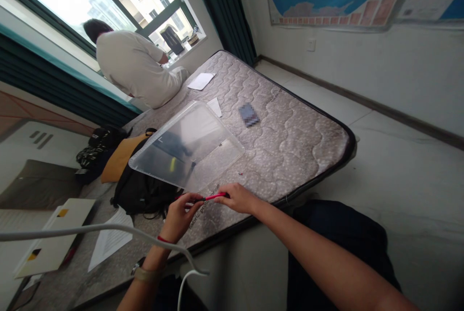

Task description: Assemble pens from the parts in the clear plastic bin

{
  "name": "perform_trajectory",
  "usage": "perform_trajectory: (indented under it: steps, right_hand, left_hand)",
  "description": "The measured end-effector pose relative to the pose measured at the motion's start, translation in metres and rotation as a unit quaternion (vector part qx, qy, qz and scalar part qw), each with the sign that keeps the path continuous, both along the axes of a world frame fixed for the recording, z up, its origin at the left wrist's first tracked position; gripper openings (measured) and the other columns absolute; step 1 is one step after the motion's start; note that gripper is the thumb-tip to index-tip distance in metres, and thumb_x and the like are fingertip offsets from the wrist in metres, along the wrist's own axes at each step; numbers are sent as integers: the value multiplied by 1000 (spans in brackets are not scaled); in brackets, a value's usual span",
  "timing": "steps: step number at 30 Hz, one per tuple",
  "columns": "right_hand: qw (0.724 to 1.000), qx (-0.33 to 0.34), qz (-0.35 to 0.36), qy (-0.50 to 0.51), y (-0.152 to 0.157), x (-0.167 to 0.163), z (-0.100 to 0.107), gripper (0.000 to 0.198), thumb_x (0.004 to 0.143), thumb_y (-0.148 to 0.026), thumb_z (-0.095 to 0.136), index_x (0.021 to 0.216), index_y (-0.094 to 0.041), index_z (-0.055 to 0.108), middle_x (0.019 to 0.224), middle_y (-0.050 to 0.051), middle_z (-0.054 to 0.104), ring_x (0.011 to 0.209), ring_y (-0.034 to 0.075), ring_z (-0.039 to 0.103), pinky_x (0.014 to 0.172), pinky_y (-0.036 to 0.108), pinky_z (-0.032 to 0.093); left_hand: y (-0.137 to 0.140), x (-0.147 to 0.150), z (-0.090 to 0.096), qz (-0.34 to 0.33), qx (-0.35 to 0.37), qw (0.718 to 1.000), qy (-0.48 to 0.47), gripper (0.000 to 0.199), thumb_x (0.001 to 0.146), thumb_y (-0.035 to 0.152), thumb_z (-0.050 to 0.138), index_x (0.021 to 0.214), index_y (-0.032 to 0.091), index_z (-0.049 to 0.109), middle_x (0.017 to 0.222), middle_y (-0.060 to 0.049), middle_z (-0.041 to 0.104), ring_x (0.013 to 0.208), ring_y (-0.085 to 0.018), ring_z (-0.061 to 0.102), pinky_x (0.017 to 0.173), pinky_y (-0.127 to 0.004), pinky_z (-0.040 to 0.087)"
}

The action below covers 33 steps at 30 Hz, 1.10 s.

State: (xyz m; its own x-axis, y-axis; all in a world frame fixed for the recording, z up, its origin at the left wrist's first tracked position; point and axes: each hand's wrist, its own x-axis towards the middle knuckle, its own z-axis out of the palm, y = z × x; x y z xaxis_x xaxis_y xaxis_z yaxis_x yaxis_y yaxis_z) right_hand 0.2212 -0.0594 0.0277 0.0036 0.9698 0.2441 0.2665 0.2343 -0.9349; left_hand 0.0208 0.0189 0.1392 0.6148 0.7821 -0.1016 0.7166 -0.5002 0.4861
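Observation:
Both hands meet over the near edge of the mattress [290, 142]. Between them runs a slim red-and-black stick [212, 197], maybe a pen or small screwdriver; I cannot tell which. My left hand [183, 212] pinches its dark left end. At the other end, my right hand [237, 198] has its fingers closed around the red part, with a black tip showing. Just beyond the hands lies a clear plastic lid or shallow bin [213, 156], partly over a black backpack [139, 190]. A tiny dark bit [240, 173] rests on the mattress near my right hand.
A person [134, 64] sits at the window with their back turned. White papers [201, 81] and a blurred-out dark item [249, 114] lie on the mattress. Folders [54, 238] and a printed sheet [112, 238] are at left. A pale cable [145, 234] crosses before my left forearm.

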Motion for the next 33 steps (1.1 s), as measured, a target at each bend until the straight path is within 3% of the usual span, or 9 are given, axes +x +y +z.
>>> perform_trajectory:
  steps: [3,6,9,12,14,20,26,30,33]
  right_hand:
    - [997,-7,59,-39,-2,-1,-3,36,89,-49,62,73,-18,71,59,-1,60,56,12,47,53,24,26]
    - [993,-2,89,-80,-4,-5,-6,36,88,-48,62,71,-19,73,60,1,63,55,13,48,54,24,27]
    - [994,-23,64,-82,-6,-11,-9,31,86,-47,64,78,-19,77,68,5,70,61,17,55,59,26,35]
    - [998,-47,41,2,-8,-16,-10,36,84,-43,66,113,-24,73,94,7,75,77,22,64,72,31,44]
    - [997,-64,23,42,-8,-17,-11,33,84,-44,65,109,-25,74,94,7,75,80,25,65,75,34,46]
    - [989,-113,-12,94,0,-11,-21,33,78,-53,66,69,-22,72,67,6,68,70,26,62,71,37,44]
    - [962,-200,-76,172,5,-30,-36,43,64,-65,68,64,-23,63,56,1,57,51,18,49,55,32,36]
    - [951,-216,-145,166,10,-48,-36,52,54,-75,63,58,-24,54,49,-2,47,43,15,42,49,29,32]
    - [944,-217,-182,167,13,-56,-31,54,49,-76,62,56,-24,50,48,-2,44,41,14,39,46,27,30]
  left_hand:
    - [-5,-10,-12,-50,33,998,21,15,85,34,66,90,20,70,91,-4,71,87,-19,67,78,-32,54]
    - [-18,-20,-39,-84,51,994,37,17,86,28,64,100,23,72,95,-6,71,93,-21,65,87,-37,51]
    - [-34,-26,-75,-38,16,999,-13,21,90,32,59,103,25,74,95,-7,70,91,-21,65,83,-35,52]
    - [-41,-26,-104,67,-14,988,-138,29,90,44,58,102,23,76,95,-8,72,90,-22,66,84,-35,53]
    - [-41,-25,-115,109,-38,974,-195,33,85,51,62,98,24,77,97,-8,74,92,-24,67,86,-37,53]
    - [-34,-30,-128,147,-117,949,-252,41,72,61,69,90,26,81,88,-6,76,87,-27,67,85,-38,51]
    - [-26,-33,-135,198,-163,925,-280,44,57,59,76,85,24,79,94,-6,75,98,-31,64,93,-41,47]
    - [-20,-31,-139,147,-191,917,-317,49,53,58,77,84,21,75,87,-5,73,93,-29,64,87,-38,48]
    - [-18,-32,-137,105,-235,901,-349,59,58,66,72,97,22,74,89,-4,74,90,-27,66,85,-36,48]
